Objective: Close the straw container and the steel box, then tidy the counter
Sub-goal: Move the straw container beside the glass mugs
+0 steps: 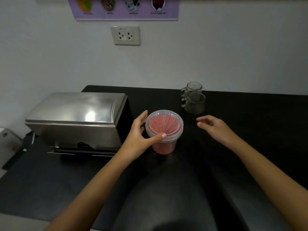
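Note:
A clear round straw container (164,130) full of pink straws stands mid-counter with its clear lid on top. My left hand (140,135) cups its left side, thumb lying across the front rim of the lid and fingers behind the left edge. My right hand (215,129) hovers to the right of the container, fingers loosely spread, holding nothing and apart from it. The steel box (78,119) sits to the left with its curved lid down.
Two stacked glass mugs (193,99) stand at the back right by the wall. The black counter (250,130) ends at the left just past the steel box. A wall socket (125,35) and a poster are above.

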A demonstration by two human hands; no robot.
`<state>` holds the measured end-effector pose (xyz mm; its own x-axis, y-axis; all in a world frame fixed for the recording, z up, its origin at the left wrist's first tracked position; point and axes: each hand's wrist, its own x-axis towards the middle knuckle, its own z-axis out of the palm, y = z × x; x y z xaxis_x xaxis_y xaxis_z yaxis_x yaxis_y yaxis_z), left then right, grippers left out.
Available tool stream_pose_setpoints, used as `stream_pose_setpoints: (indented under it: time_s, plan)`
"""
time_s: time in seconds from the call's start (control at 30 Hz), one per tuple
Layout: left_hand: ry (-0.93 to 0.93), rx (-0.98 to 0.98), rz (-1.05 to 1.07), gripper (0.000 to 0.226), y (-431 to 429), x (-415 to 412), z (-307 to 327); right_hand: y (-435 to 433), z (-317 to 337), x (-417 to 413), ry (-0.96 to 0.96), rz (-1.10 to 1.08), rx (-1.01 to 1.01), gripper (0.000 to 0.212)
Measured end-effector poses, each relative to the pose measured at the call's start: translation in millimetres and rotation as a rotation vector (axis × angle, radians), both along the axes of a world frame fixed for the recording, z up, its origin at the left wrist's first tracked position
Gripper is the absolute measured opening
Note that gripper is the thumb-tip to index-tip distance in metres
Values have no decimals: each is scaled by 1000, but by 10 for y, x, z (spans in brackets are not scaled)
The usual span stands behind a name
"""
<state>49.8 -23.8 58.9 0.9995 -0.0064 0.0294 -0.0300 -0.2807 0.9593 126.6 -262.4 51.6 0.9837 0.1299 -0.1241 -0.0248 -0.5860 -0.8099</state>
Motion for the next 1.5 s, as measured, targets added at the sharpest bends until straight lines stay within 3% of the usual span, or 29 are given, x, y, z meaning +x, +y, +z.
stream_pose_setpoints:
  time_s: [0.17, 0.37, 0.97, 1.5]
  plan:
    - [65, 26, 42, 119, 3, 78, -265, -84, -287, 42, 77, 25, -174, 41]
    - [127, 4, -14, 94, -46, 180, -447, -143, -443, 159, 51, 58, -309, 54]
    - [83, -89, 140, 79, -174, 1019, -668, -406, -628, 860, 81, -38, -363, 68]
    - [89, -3, 255, 79, -284, 1733, -528, -569, -714, 996, 78, 20, -524, 74]
